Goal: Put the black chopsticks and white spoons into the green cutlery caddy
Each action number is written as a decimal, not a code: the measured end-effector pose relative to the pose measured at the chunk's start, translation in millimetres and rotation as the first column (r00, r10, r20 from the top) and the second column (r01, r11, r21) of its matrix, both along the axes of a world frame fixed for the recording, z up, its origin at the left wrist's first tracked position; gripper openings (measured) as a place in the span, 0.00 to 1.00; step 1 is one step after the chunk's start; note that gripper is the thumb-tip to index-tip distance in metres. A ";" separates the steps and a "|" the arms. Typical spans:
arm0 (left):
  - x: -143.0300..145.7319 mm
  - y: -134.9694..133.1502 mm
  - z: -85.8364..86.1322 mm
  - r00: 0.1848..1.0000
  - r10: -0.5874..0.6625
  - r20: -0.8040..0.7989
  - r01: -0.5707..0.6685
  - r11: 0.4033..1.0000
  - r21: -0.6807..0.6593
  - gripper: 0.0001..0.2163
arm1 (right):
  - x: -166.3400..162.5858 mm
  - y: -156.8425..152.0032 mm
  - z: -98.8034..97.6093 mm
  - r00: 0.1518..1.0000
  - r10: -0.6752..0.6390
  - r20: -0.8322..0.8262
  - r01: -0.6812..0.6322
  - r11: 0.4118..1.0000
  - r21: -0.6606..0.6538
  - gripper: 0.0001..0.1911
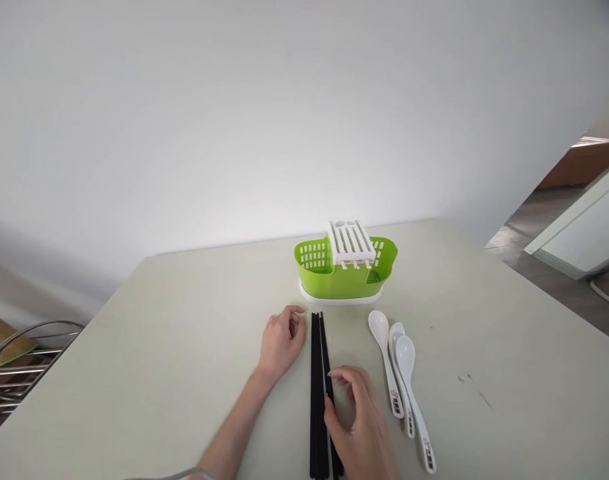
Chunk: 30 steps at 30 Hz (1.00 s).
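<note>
Legible text: none. White spoons [403,373] carry small dark printed marks near the handle ends, too small to read.

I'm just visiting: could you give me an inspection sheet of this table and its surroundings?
Surface: pale table, few dark marks at right.
Job's things: black chopsticks, bundled, lying between the hands.
Clutter: three white spoons right of them; green caddy with white slotted insert behind.
Hands: left hand rests beside the chopstick tips, holding nothing; right hand touches the chopsticks, grip unclear.
Cables: thin pale strand by the left forearm, kind unclear.
Surroundings: white wall; metal rack at left; floor at right.
</note>
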<state>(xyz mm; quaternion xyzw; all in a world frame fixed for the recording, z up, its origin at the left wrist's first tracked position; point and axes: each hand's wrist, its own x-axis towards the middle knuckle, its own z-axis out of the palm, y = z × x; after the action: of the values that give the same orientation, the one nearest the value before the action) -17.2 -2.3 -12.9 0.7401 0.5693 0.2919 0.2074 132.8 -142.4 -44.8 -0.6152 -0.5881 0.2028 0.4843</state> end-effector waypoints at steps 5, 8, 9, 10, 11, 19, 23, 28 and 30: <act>-0.6 -0.2 -0.2 1.000 -0.006 0.002 0.006 1.000 0.000 0.09 | 1.2 1.2 -0.2 0.999 -0.014 0.043 0.013 1.000 0.012 0.16; -0.8 0.1 -0.2 1.000 -0.007 0.008 0.007 1.000 0.000 0.09 | 4.1 2.7 5.0 0.999 -0.021 0.045 0.023 0.999 -0.034 0.13; -0.8 0.3 -0.3 1.000 -0.007 0.012 0.007 1.000 -0.001 0.09 | 5.8 3.7 7.4 0.999 -0.026 0.042 0.028 0.998 -0.058 0.11; -0.9 0.6 -0.4 1.000 -0.007 0.015 0.007 1.000 -0.004 0.09 | 7.9 4.9 9.9 0.999 -0.032 0.041 0.035 0.996 -0.085 0.10; -1.0 0.9 -0.7 1.000 -0.007 0.018 0.007 1.000 -0.006 0.09 | 10.1 6.3 12.2 0.999 -0.031 0.044 0.036 0.993 -0.109 0.08; -1.1 1.9 -2.7 0.999 -0.006 0.037 0.006 1.000 -0.011 0.08 | 21.4 21.1 22.2 0.915 0.084 0.395 0.001 0.977 -0.212 0.06; -2.2 2.5 -2.1 0.998 -0.005 0.069 0.008 0.999 -0.038 0.08 | 21.4 31.8 34.7 0.850 0.186 0.493 0.011 0.929 -0.369 0.06; -2.9 3.5 -1.4 0.996 -0.005 0.092 0.010 0.999 -0.049 0.07 | 18.0 39.8 48.7 0.774 0.263 0.575 0.042 0.886 -0.462 0.07; -2.8 4.0 -0.9 0.995 -0.006 0.099 0.011 0.999 -0.049 0.07 | 15.8 40.0 49.0 0.771 0.259 0.582 0.053 0.884 -0.464 0.07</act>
<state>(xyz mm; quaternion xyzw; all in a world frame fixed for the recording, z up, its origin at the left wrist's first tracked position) -20.0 1.6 -13.9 0.7218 0.5621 0.3132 0.2547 148.6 -102.4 4.3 -0.7083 -0.6851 0.1447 0.0899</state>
